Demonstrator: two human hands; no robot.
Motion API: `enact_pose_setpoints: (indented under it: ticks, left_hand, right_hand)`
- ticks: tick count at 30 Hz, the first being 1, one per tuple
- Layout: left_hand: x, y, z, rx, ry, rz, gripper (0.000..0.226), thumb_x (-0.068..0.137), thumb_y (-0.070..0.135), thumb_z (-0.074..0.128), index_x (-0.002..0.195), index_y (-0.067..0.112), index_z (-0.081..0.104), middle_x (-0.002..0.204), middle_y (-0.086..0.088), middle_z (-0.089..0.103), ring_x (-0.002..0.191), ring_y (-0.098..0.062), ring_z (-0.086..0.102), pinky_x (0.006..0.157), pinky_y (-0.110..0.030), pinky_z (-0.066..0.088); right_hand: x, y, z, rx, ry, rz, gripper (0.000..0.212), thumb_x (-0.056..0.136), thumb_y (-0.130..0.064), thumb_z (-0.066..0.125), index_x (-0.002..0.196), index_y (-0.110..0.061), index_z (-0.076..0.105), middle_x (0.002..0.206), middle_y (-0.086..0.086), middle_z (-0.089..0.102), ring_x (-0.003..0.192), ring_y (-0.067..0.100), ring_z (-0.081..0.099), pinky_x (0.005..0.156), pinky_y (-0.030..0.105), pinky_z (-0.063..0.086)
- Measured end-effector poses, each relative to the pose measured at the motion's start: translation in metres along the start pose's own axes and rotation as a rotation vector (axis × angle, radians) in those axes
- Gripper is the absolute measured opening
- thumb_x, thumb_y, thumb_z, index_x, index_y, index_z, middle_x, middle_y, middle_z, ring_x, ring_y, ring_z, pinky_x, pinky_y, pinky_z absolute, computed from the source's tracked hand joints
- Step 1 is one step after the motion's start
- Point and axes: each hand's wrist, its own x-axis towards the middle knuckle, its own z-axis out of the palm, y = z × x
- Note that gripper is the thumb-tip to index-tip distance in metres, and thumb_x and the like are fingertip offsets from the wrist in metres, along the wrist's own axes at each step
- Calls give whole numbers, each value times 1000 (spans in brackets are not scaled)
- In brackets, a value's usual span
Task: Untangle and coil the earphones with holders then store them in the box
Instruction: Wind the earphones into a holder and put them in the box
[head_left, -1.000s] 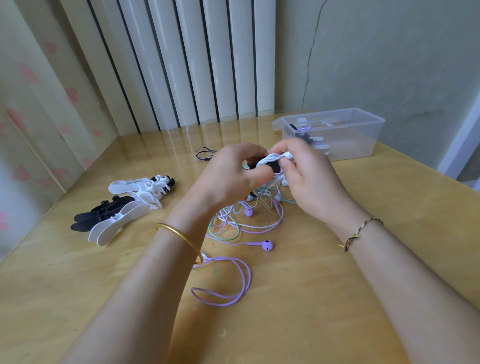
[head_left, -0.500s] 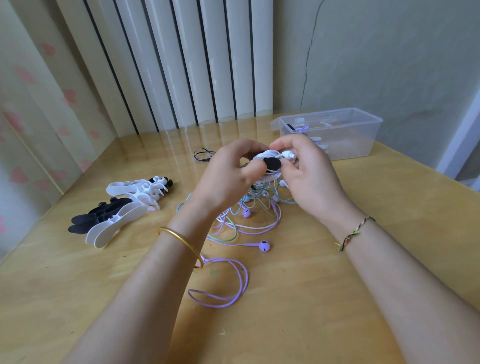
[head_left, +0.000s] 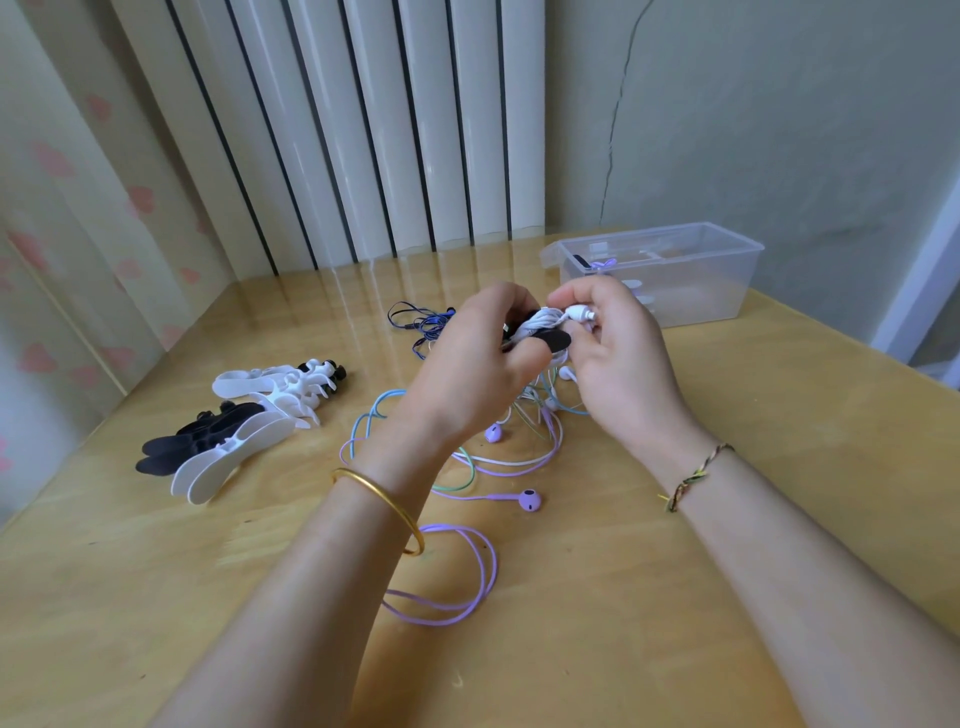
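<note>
My left hand (head_left: 475, 364) grips a black holder (head_left: 555, 340) wound with white earphone cable (head_left: 541, 322), held above the table. My right hand (head_left: 615, 358) pinches the white earbud end (head_left: 581, 313) of that cable beside the holder. Under my hands lies a tangle of purple, green and light blue earphones (head_left: 498, 457), with one purple earbud (head_left: 530, 501) and a purple cable loop (head_left: 457, 577) nearer me. A clear plastic box (head_left: 675, 275) stands at the back right with a few coiled earphones inside.
A pile of white and black holders (head_left: 234, 431) lies at the left of the wooden table (head_left: 727, 571). A dark blue earphone cable (head_left: 421, 325) lies behind my left hand. Vertical blinds and a wall close off the back.
Both hands have lifted slightly with the holder. The black holder's tab now shows below the white coil, and my right fingers have shifted to pinch the earbud end.
</note>
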Motion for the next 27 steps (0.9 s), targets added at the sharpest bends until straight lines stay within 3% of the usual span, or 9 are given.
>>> enact_pose_setpoints:
  ticks: [3, 6, 10, 13, 18, 22, 25, 27]
  left_hand:
    - [0, -4, 0, -42, -17, 24, 29, 71, 21, 46, 97, 12, 55, 94, -2, 61, 58, -1, 46, 53, -16, 36]
    - [1, -9, -1, -106, 0, 34, 19, 83, 4, 50, 97, 16, 55, 92, 4, 59, 57, 7, 48, 55, -10, 34]
    - [1, -11, -3, -171, -22, 26, 26, 84, -2, 47, 101, 16, 55, 86, 10, 58, 62, 5, 51, 61, -15, 41]
    - [0, -9, -1, -164, -40, 44, 26, 81, 6, 45, 100, 22, 54, 96, 8, 59, 71, 2, 51, 67, -15, 42]
    - [-1, -8, -3, -120, -23, -9, 30, 88, 2, 45, 101, 28, 54, 101, 15, 36, 91, 0, 44, 75, -5, 39]
    - [-2, -8, 2, -99, -80, -29, 27, 90, 3, 46, 103, 26, 54, 99, 13, 39, 98, -8, 42, 76, -5, 36]
    - [-3, -9, 4, -102, -91, -58, 29, 89, 1, 44, 107, 20, 56, 94, 12, 43, 103, -13, 40, 80, -18, 38]
    - [-3, -10, 5, -106, -109, -68, 30, 89, -1, 42, 106, 18, 58, 89, 11, 45, 95, -17, 40, 74, -22, 37]
  right_hand:
    - [-1, -1, 2, -64, 5, -32, 22, 92, 3, 45, 100, -14, 56, 82, -16, 53, 70, -3, 51, 67, 19, 45]
    - [-3, -4, 3, -106, 25, -71, 21, 92, 1, 45, 103, -11, 59, 80, -19, 51, 73, 1, 51, 71, 28, 48]
    - [-4, -7, 3, -125, 42, -93, 22, 91, 1, 47, 101, -12, 62, 78, -20, 52, 72, 4, 51, 74, 37, 52]
    - [-6, -7, 2, -169, 62, -101, 21, 91, 0, 47, 101, -13, 61, 80, -13, 54, 77, 10, 52, 74, 39, 51]
    - [-6, -6, 3, -219, 28, -111, 18, 93, 0, 43, 103, -9, 56, 89, -1, 56, 85, 25, 56, 73, 50, 50]
    - [-5, -2, 0, -247, -5, -97, 17, 93, 1, 43, 101, -8, 55, 85, 3, 57, 79, 24, 54, 69, 34, 44]
    - [-3, 3, -3, -174, -34, -25, 21, 91, 4, 44, 93, -14, 54, 80, -7, 56, 72, 4, 52, 62, 10, 39]
    - [0, 6, -4, -98, -49, 24, 25, 90, 6, 43, 91, -16, 54, 79, -14, 55, 71, -3, 52, 64, 7, 38]
